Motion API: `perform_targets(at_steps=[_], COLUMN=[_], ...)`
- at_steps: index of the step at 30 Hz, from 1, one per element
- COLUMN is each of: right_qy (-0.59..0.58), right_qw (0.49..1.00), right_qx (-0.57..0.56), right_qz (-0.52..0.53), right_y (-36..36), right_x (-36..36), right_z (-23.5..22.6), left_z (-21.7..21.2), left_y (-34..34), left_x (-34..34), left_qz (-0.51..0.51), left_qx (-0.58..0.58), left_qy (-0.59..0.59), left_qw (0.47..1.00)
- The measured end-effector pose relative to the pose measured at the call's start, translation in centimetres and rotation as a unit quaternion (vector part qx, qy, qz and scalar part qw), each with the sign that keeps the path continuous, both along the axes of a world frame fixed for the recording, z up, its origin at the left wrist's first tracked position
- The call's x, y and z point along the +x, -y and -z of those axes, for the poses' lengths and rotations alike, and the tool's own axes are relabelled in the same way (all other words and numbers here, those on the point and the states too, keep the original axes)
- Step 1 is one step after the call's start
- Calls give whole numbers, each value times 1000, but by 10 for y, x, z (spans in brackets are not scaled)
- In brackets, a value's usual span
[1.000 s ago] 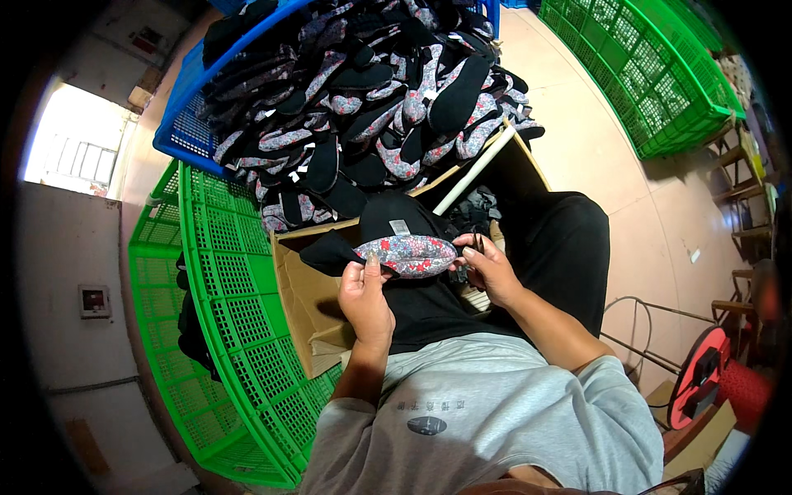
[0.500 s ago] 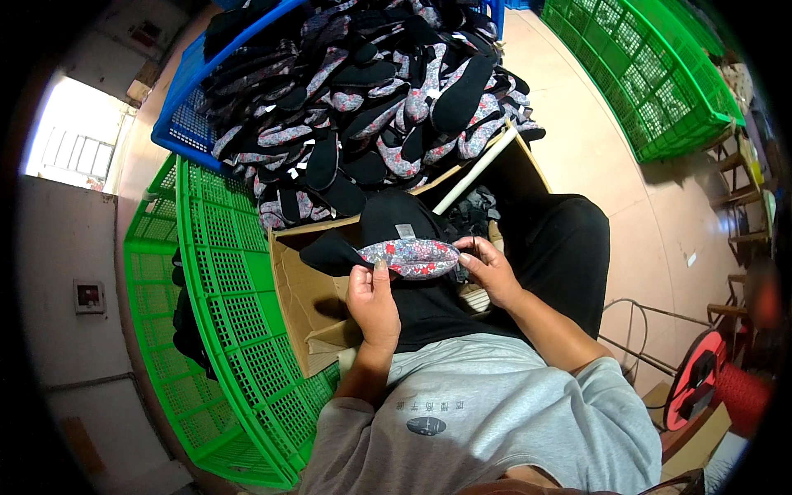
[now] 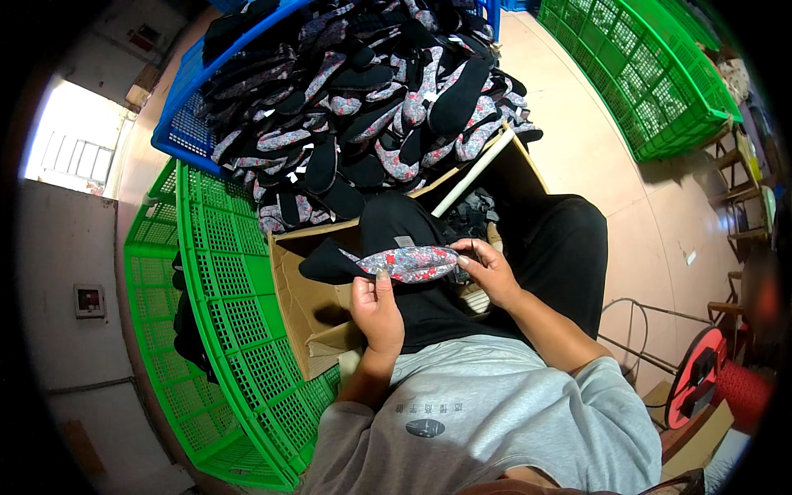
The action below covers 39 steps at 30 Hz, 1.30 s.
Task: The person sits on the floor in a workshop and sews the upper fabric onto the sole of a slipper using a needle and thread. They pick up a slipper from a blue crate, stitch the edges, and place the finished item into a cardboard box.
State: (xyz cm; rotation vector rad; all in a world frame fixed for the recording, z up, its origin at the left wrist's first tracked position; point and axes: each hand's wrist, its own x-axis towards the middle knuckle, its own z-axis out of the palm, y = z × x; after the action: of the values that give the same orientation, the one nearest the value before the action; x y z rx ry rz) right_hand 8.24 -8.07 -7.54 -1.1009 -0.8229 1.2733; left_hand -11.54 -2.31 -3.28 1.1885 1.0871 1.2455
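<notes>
Over my lap I hold a soft slipper (image 3: 408, 265), its body covered in grey and red floral cloth and its left end black. A small pale tag stands at its upper edge. My left hand (image 3: 377, 312) pinches the lower edge, thumb up on the floral cloth near the black part. With thumb and fingers closed, my right hand (image 3: 488, 268) grips the right tip. Something thin and dark shows at the right fingertips, too small to name. Beyond my knees rises a heap of similar slippers (image 3: 363, 99), floral with black soles.
The heap fills a blue crate (image 3: 169, 136). An open cardboard box (image 3: 289, 305) stands around my legs, a white tube (image 3: 474, 173) across it. Green crates (image 3: 235, 322) flank my left; another green crate (image 3: 652, 91) stands far right. A red spool (image 3: 697, 379) is at my right.
The slipper has tilted slightly, and its floral side has turned a little in my fingers. My left hand has shifted slightly down and right. Both hands keep their hold.
</notes>
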Motion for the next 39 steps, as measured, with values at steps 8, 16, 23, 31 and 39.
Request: perform_targets(at_steps=[8,16,23,31,39], right_qy=[20,132,378,391,442], right_qw=[999,976,918,920,892], right_qx=[24,101,23,-35,70], right_qz=[18,141,120,-12,-64], right_y=[4,6,6,14,14], right_x=[-5,39,72,43,-18], right_z=[-15,-39,-134,-120,-95], left_z=[-12,-33,-35,-17,-46], left_y=[-3,-25,-30,-3,-8], left_x=[22,76,112,67,0], left_qz=[5,106,223,147,186], left_qx=[59,-22,-322,-439,-457], left_qy=[-50,120,370,278,166], left_qw=[997,987,843,842,854])
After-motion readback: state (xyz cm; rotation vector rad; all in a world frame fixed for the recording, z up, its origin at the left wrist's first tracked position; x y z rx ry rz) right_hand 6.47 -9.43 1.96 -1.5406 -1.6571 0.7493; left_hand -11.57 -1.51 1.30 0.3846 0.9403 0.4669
